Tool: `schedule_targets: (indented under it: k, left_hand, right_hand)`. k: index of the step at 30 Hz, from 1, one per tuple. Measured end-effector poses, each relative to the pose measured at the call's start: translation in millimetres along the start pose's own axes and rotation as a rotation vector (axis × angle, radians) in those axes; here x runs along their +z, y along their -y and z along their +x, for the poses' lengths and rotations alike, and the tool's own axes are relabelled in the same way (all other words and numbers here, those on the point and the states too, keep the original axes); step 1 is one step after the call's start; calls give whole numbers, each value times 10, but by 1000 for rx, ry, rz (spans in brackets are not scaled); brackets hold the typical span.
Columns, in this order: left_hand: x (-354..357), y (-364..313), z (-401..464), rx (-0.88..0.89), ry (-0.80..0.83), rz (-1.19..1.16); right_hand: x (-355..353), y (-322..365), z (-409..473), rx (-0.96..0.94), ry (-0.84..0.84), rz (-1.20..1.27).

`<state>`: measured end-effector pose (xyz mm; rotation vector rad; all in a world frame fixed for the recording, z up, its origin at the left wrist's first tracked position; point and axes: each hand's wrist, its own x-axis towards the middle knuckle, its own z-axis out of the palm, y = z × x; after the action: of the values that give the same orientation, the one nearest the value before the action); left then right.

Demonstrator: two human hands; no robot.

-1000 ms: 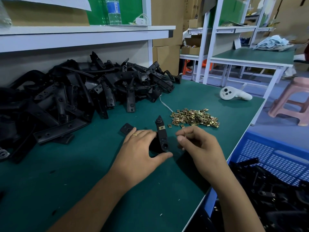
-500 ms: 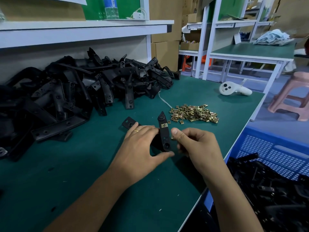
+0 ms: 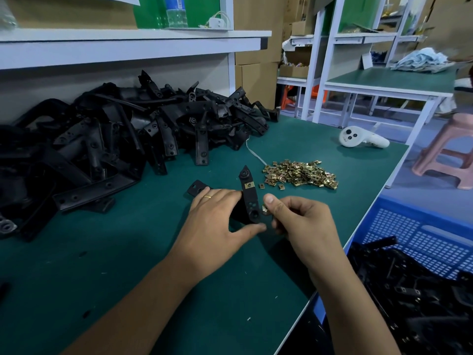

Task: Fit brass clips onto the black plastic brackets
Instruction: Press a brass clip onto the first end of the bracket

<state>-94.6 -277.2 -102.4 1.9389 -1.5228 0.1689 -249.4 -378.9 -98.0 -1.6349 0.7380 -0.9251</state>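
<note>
My left hand (image 3: pixel 217 221) grips a black plastic bracket (image 3: pixel 249 198) on the green table, thumb under its near end. One brass clip (image 3: pixel 248 185) sits fitted on the bracket's upper part. My right hand (image 3: pixel 302 221) pinches a second brass clip (image 3: pixel 265 209) between thumb and fingers, right at the bracket's lower right edge beside a hole. A loose heap of brass clips (image 3: pixel 302 173) lies just beyond my hands. A large pile of black brackets (image 3: pixel 115 139) fills the left and back of the table.
A white handheld controller (image 3: pixel 361 140) lies at the table's far right. A blue crate (image 3: pixel 419 242) holding black brackets stands beside the table's right edge. A white shelf (image 3: pixel 128 47) overhangs the back. A pink stool (image 3: pixel 450 155) stands on the floor.
My right hand has moved left with its clip, up against the bracket's lower edge. My left hand keeps its hold on the bracket, which has barely shifted.
</note>
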Motion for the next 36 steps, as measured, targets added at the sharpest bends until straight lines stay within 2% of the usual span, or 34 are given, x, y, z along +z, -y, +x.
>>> schedule_targets:
  k: [26,32,36]
  left_hand:
    - [-14,-45,-7,29,93,174]
    - [-26,-89,-3,60,116,304]
    - [-36,-84,-7,32,90,370]
  right_hand:
    - [15,2,-6,-19,-21,-116]
    - [77,61,-47,-42,-84,-301]
    - [269,158,-174,-207,-185,-633]
